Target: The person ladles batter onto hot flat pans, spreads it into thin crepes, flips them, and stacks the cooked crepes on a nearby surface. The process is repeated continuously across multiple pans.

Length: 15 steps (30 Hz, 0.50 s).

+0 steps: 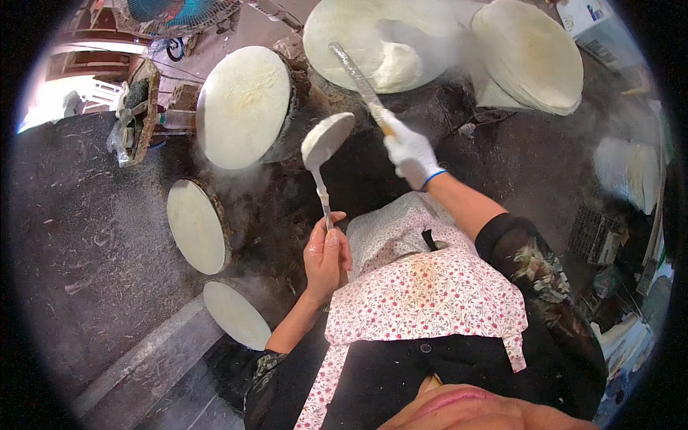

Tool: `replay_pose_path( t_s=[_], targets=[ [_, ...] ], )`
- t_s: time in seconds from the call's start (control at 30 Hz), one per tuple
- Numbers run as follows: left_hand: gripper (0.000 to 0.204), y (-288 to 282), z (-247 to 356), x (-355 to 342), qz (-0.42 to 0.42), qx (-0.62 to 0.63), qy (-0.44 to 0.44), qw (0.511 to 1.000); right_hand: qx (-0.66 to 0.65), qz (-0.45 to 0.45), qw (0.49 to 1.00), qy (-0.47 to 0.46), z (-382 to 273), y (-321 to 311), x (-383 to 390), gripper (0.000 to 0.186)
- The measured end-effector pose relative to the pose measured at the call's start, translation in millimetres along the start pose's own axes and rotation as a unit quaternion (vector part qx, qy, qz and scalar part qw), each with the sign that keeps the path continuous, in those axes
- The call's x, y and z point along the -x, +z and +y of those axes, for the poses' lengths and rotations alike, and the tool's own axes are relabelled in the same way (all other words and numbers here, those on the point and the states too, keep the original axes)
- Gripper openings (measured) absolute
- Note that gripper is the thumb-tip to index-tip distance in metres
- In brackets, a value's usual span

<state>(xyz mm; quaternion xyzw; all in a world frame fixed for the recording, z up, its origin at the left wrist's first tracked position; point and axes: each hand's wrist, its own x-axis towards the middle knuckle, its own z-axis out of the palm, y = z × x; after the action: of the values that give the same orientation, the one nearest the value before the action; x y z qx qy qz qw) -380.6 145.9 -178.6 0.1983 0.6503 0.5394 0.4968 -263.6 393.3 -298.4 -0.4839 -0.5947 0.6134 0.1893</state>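
Note:
My bare left hand [326,258] grips the handle of a metal ladle [328,140], whose round bowl is coated with pale batter and held up at chest height. My right hand [410,152], in a white knit glove, is closed on the wooden handle of a long flat metal spatula [357,79]. The blade points up over the front of a large round cooking surface [344,32], where white batter [398,68] lies in a mound. Steam blurs part of that surface.
Round white-topped stoves or discs stand at left [244,107], [195,226], [236,314]. A stack of round white sheets [527,54] is at upper right, another pale stack [625,172] at far right. A fan [168,14] and a tray of small items [135,115] sit at upper left.

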Motion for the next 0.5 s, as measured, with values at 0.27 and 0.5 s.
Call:
replay_pose_path(
  t_s=[0.27,0.5],
  targets=[
    [0.028,64.8,12.0,-2.0,0.08,-0.029,0.033,0.996,-0.013,-0.003,0.999,0.049,34.9,-87.9,-12.5,0.054],
    [0.025,115.2,10.8,3.1,0.141,-0.045,0.086,0.985,-0.042,0.004,0.995,0.086,31.8,-117.7,-20.8,0.051]
  ],
)
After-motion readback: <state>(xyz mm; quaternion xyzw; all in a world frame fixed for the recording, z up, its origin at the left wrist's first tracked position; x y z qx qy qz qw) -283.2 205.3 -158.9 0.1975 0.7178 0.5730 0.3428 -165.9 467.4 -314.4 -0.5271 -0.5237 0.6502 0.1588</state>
